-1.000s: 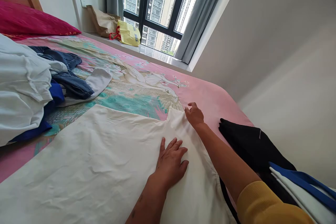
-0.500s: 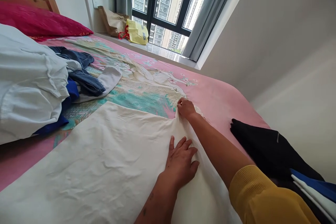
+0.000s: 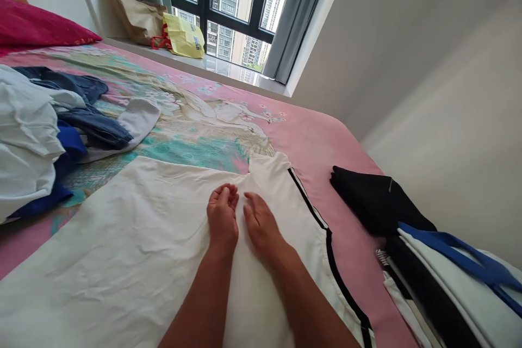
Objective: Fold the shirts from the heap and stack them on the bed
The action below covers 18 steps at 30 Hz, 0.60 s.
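A white garment lies spread out flat before me, with black trim along its right edge and a short stub of cloth at the top. Over its upper middle, my left hand is turned palm inward with the fingers curled together. Anything inside those fingers is hidden. Just to its right, my right hand rests on or very near the cloth, its fingers loosely bent and apart, holding nothing visible. A small gap separates the two hands.
Beneath is a pink patterned bedsheet. At left lies a heap of clothes with jeans and a white piece. Folded black cloth and a folded stack with a blue strap sit at right. Bags stand by the window.
My right hand has let go of the garment's top corner and come back beside my left hand. My left hand, flat before, is now curled. The black trim has come into view.
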Each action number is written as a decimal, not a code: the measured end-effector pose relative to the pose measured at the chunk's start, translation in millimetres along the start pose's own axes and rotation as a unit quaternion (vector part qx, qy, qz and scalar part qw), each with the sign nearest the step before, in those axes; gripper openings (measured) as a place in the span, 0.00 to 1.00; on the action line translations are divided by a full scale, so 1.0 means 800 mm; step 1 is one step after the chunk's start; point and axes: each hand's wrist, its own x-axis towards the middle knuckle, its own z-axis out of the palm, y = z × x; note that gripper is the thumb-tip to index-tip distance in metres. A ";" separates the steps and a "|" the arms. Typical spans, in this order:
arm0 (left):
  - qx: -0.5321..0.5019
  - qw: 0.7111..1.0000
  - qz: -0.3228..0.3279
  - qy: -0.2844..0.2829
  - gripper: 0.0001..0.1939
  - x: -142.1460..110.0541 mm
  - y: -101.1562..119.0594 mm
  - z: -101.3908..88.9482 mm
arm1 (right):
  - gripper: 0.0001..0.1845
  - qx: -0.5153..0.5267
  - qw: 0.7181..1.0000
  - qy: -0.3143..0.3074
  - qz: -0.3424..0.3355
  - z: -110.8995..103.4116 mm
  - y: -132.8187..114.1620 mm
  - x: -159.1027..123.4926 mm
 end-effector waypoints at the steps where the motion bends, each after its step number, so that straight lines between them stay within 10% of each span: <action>1: 0.028 0.999 0.017 -0.008 0.10 -0.001 0.000 0.000 | 0.23 -0.092 0.996 -0.006 0.013 -0.006 0.016 -0.006; 6: 0.335 0.918 0.120 -0.174 0.09 -0.031 -0.003 0.009 | 0.30 -0.287 0.950 -0.001 0.121 -0.027 0.074 -0.005; 13: 0.677 0.577 0.212 -0.404 0.23 -0.074 0.051 -0.049 | 0.31 -0.303 0.946 -0.003 0.117 -0.028 0.073 -0.008; 15: 0.741 0.502 0.201 -0.399 0.27 -0.042 0.089 -0.090 | 0.31 -0.300 0.946 -0.003 0.120 -0.028 0.074 -0.009; 18: 0.842 0.450 0.166 -0.246 0.31 0.043 0.145 -0.145 | 0.30 -0.301 0.947 0.000 0.113 -0.028 0.076 -0.010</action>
